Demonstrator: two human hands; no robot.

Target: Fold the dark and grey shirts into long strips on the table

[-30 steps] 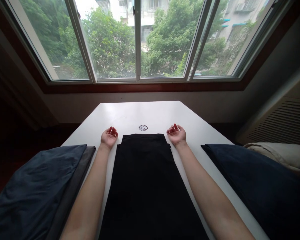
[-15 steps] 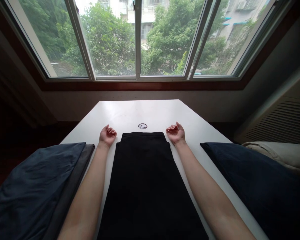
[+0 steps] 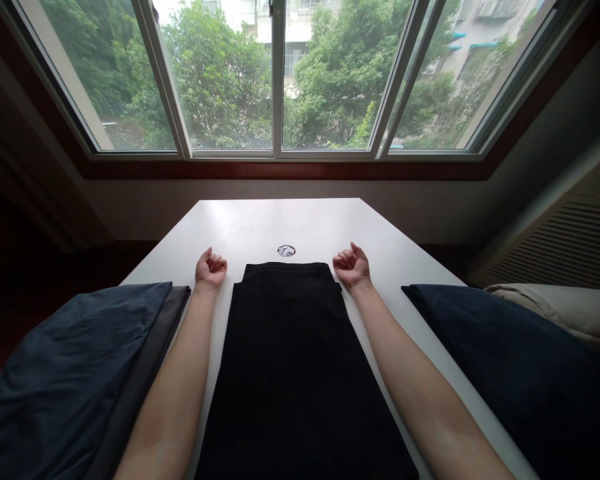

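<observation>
A black garment (image 3: 300,360) lies folded flat and smooth down the middle of the white table (image 3: 240,223), its narrower end away from me. My left hand (image 3: 211,268) rests on the table just left of that far end, palm up, with the fingers curled into a loose fist around nothing. On the other side, my right hand (image 3: 352,267) is likewise palm up and curled, beside the garment's far right corner, holding nothing. Both forearms lie along the garment's sides.
Folded dark blue cloth (image 3: 80,353) lies over a dark grey piece (image 3: 140,373) at the left. At the right is another dark blue folded cloth (image 3: 500,353), with beige cloth (image 3: 560,310) beyond it. A round hole (image 3: 286,251) sits in the tabletop. Windows stand ahead.
My left hand has shifted slightly left, away from the black garment, and its fingers have curled in tighter. The right fingers have also closed more. The garment has stayed put.
</observation>
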